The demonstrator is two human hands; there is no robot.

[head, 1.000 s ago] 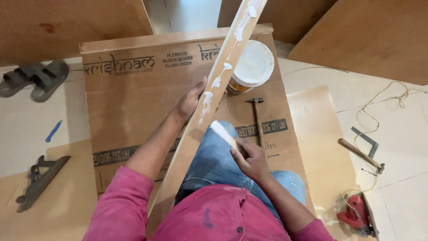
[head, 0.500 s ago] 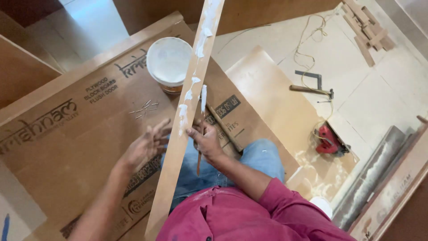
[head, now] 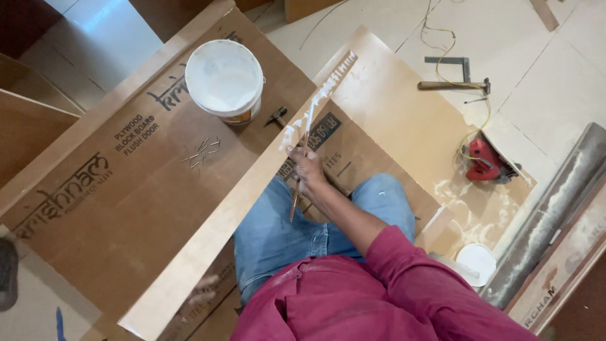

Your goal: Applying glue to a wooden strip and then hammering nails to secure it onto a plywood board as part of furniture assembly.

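Right now the right hand (head: 307,165) is gripping a thin stick (head: 299,180), spreading white glue along the long wooden strip (head: 240,196), which is lying diagonally across the lap over the cardboard sheet (head: 126,189). Blurred at the strip's near end, the left hand (head: 203,293) is seemingly steadying it, grip unclear, while the white glue bucket (head: 224,79) is sitting within reach near the cardboard's far edge.

You have 1 view, from the camera on your head, looking steeply down over your chest and knees to the floor. It sits close: your right hand (head: 307,169) on the wooden strip (head: 240,202) lies near the centre of the frame. Beyond that grip is the white bucket (head: 225,79); to its right, the red power tool (head: 485,161).
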